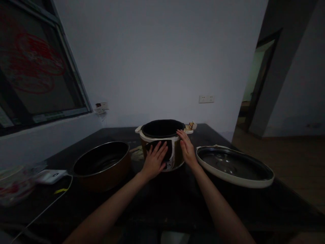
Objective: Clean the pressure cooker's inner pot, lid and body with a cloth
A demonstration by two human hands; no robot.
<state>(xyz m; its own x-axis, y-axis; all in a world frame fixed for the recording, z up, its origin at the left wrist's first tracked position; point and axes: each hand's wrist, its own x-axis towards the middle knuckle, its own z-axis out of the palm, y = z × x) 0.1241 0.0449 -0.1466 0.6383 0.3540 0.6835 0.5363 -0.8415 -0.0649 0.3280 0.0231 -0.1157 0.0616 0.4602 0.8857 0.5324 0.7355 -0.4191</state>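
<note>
In the head view an electric cooker (179, 154) with its top off stands on the dark table, its round black opening facing up. My left hand (153, 161) lies against the cooker's front, fingers stretched over the dark panel (168, 150). Along the cooker's right side rests my right hand (187, 149), fingers extended, tips by the rim. Neither hand grips anything. To the left sits a brown pot (105, 176) with a dark inside. A large round lid (233, 166) with a pale rim lies on the right, its underside up.
Left of the pot are a white device (52, 176) with a cable, a yellow scrap (61, 191) and a blurred patterned bowl or bag (15, 186). Behind the black table (172, 206) rises a wall with sockets (206, 99). A window (38, 67) is at left.
</note>
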